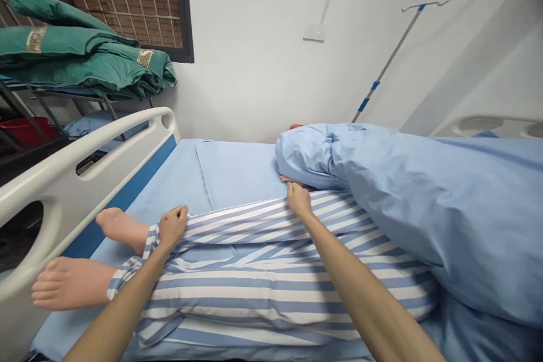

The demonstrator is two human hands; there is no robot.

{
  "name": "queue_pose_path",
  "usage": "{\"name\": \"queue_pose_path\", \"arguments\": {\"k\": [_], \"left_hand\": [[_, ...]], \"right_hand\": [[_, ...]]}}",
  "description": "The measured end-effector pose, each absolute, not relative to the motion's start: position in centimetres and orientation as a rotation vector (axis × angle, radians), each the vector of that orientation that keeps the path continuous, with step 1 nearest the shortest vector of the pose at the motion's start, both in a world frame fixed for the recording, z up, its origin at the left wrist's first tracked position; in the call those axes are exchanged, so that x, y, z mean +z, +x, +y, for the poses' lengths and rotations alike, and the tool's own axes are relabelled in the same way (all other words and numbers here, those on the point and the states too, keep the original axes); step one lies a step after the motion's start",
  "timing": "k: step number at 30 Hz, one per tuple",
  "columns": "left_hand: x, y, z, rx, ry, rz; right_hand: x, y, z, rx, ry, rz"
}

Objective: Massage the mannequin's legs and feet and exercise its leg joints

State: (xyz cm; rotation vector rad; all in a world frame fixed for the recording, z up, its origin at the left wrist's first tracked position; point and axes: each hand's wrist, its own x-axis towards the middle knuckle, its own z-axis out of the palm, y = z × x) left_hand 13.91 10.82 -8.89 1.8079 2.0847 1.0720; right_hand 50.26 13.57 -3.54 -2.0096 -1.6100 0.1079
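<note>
1. Blue-and-white striped trousers point(271, 288) lie across 6 o'clock, running from 8 to 4; if I lift the far edge at only 1 end, I judge the cloth could twist rather than move evenly.
2. Heaped at 3 o'clock, the pale blue quilt point(416, 209) overlaps the upper end of the trousers. Its loose folds could slump over my right hand point(299, 199) and hide the edge from me.
3. Some manikin fingers point(292, 180) show from beneath the quilt, just beside my right hand, towards its 11 o'clock; a careless grab could catch them along with the cloth.
4. Both the far manikin foot point(121, 229) and the near manikin foot point(72, 285) sit at 8 o'clock, close to the white footboard point(85, 198). A hard pull that way could knock the toes against it.
5. At 8 o'clock, my left hand point(172, 225) is curled into a fist over the far trouser leg near the ankle, gripping cloth. Its fingertips are hidden from me, so a shallow pinch could slip.
6. At 5 o'clock, near centre, my right hand is also balled, pinching the trousers' far edge around the thigh. I cannot tell how much fabric it has.
</note>
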Motion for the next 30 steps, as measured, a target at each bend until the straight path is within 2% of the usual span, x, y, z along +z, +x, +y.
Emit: {"name": "queue_pose_path", "arguments": {"k": [6, 10, 19, 26, 30], "left_hand": [[-9.4, 13.5, 10.9, 1.002, 1.834, 2.124], [-9.7, 13.2, 10.9, 0.889, 1.851, 2.124], [-8.6, 13.7, 11.9, 0.898, 1.812, 2.091], [-8.3, 16.3, 12.9, 1.239, 1.503, 1.973], [-9.6, 16.5, 12.1, 1.189, 1.611, 1.957]], "right_hand": [[-4.5, 30.8, 13.0, 0.353, -1.575, -2.090], [-5.8, 23.3, 12.6, 0.448, -1.198, -2.118], [-9.6, 23.5, 12.7, 0.573, -1.304, -1.862], [-8.7, 23.6, 13.5, 0.703, -1.331, -1.684], [-7.2, 25.3, 13.3, 0.514, -1.389, -1.853]]}}
